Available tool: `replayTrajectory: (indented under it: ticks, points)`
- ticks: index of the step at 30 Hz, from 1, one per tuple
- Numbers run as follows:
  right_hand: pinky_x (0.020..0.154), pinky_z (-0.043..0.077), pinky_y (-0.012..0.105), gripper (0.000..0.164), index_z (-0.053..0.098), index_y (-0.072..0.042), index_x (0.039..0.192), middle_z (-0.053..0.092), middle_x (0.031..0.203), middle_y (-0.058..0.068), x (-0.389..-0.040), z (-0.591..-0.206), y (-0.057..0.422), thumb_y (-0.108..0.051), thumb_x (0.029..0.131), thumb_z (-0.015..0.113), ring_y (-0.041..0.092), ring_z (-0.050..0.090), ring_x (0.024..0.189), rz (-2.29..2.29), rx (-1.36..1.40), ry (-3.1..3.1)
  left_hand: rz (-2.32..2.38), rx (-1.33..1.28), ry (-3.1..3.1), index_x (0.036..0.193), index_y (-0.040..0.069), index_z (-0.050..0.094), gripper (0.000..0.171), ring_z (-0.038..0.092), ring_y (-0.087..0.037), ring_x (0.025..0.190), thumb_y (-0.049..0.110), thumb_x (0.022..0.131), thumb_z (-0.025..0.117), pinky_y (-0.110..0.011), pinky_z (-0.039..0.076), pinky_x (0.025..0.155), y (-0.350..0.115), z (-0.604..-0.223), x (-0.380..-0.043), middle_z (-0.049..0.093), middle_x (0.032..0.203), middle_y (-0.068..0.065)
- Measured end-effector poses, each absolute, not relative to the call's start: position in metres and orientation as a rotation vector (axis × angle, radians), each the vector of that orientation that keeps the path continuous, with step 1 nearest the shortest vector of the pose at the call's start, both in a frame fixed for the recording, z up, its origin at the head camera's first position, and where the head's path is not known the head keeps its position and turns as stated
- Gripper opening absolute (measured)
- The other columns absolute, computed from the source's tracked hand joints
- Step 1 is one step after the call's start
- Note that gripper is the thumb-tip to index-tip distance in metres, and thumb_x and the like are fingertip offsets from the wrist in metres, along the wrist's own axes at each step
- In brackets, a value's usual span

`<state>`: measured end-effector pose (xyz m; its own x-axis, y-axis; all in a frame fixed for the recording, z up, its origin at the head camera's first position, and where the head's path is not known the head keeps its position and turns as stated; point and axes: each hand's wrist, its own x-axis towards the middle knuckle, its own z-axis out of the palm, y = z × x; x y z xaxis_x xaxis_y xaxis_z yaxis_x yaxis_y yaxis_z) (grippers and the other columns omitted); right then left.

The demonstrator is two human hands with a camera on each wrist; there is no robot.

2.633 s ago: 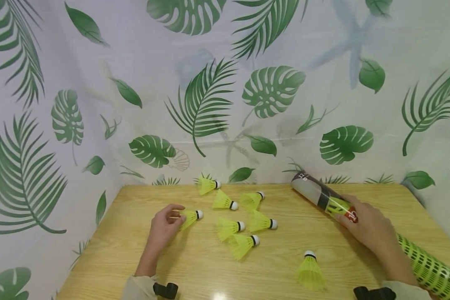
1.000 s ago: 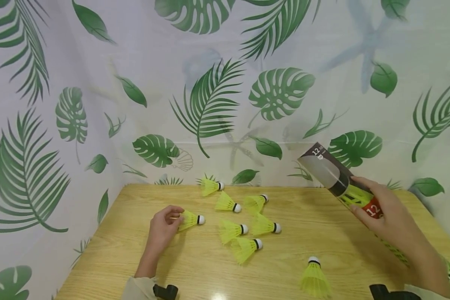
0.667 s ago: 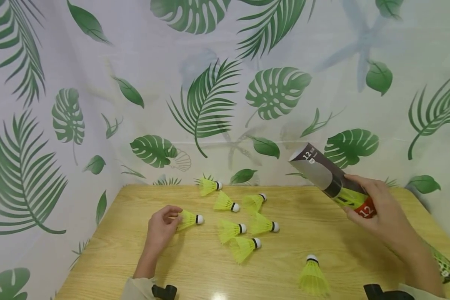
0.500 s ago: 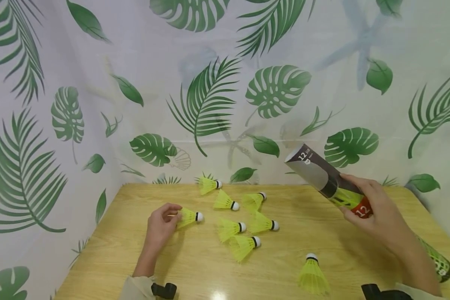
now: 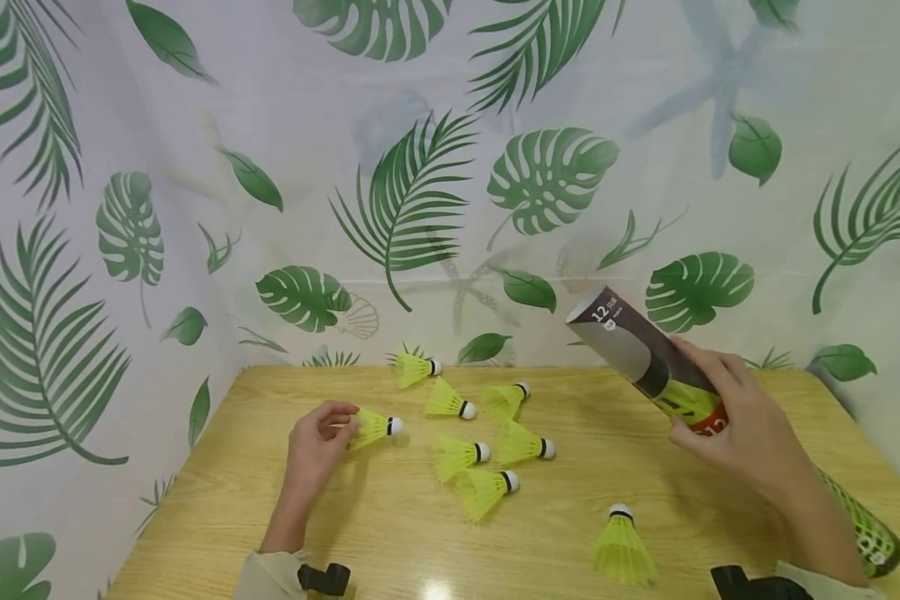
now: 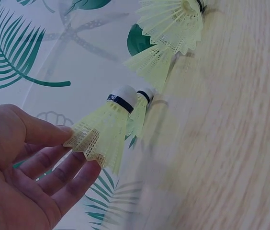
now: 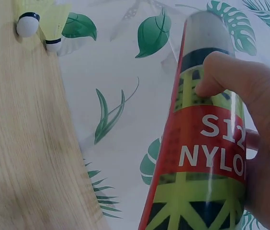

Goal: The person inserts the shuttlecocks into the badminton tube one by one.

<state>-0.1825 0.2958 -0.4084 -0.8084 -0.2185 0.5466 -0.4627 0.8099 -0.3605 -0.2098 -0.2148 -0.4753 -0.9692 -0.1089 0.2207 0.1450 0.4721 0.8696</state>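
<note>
My left hand (image 5: 315, 454) pinches the skirt edge of a yellow shuttlecock (image 5: 372, 427) between thumb and fingers; its white cork points right. Close up in the left wrist view, the thumb presses on the netted skirt of that shuttlecock (image 6: 101, 132). On the right, my right hand (image 5: 757, 437) grips a printed shuttlecock tube (image 5: 626, 346) around its middle. The tube is tilted, its far end raised toward the upper left and its near end low at the right, partly behind the forearm. Red "NYLO" lettering shows on the tube (image 7: 211, 139) in the right wrist view.
Several yellow shuttlecocks lie grouped mid-table, one of them a nearby shuttlecock (image 5: 487, 492). A separate shuttlecock (image 5: 622, 546) rests nearer the front, cork pointing away. The wooden table (image 5: 217, 500) ends against a leaf-patterned cloth (image 5: 435, 317) at the back and left.
From lying low, the tube's far end has been lifted by my right hand, then has shifted slightly left. My left hand keeps its pinch and has drifted slightly left with the shuttlecock.
</note>
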Motion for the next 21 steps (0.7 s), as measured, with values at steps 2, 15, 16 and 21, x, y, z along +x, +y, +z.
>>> replayTrajectory:
  ticks: [2, 15, 16, 21]
  points:
    - [0.061, 0.043, 0.041, 0.105, 0.037, -0.022, 0.161, 0.056, 0.129, 0.02, -0.183, -0.407, 0.296, -0.01, 0.068, 0.086, 0.027, 0.052, 0.088, 0.661, 0.514, -2.502, -1.502, -0.027, -2.473, 0.108, -0.001, 0.073, 0.015, 0.073, -0.032, 0.09, -0.004, 0.094, 0.07, -0.02, 0.055, 0.066, -0.215, -0.475, -0.21, 0.074, 0.102, -0.018]
    - [0.059, 0.048, 0.031, 0.092, 0.041, -0.027, 0.159, 0.056, 0.135, 0.014, -0.183, -0.409, 0.289, -0.015, 0.08, 0.088, 0.024, 0.055, 0.089, 0.695, 0.512, -2.475, -1.571, -0.028, -2.423, 0.109, -0.002, 0.072, 0.015, 0.073, -0.031, 0.087, -0.005, 0.094, 0.069, -0.023, 0.057, 0.066, -0.216, -0.472, -0.211, 0.073, 0.103, -0.019]
    - [0.06, 0.048, 0.03, 0.091, 0.041, -0.028, 0.159, 0.056, 0.136, 0.013, -0.183, -0.409, 0.288, -0.016, 0.082, 0.087, 0.024, 0.055, 0.09, 0.71, 0.511, -2.478, -1.577, -0.024, -2.42, 0.109, -0.002, 0.072, 0.015, 0.073, -0.031, 0.087, -0.005, 0.095, 0.069, -0.023, 0.057, 0.066, -0.216, -0.472, -0.211, 0.073, 0.103, -0.019]
    - [0.067, 0.047, 0.027, 0.085, 0.04, -0.032, 0.159, 0.055, 0.14, 0.009, -0.182, -0.408, 0.286, -0.018, 0.087, 0.084, 0.021, 0.054, 0.097, 0.739, 0.517, -2.496, -1.601, -0.025, -2.404, 0.11, -0.002, 0.072, 0.016, 0.073, -0.031, 0.087, -0.005, 0.095, 0.069, -0.024, 0.058, 0.068, -0.216, -0.468, -0.21, 0.073, 0.103, -0.019]
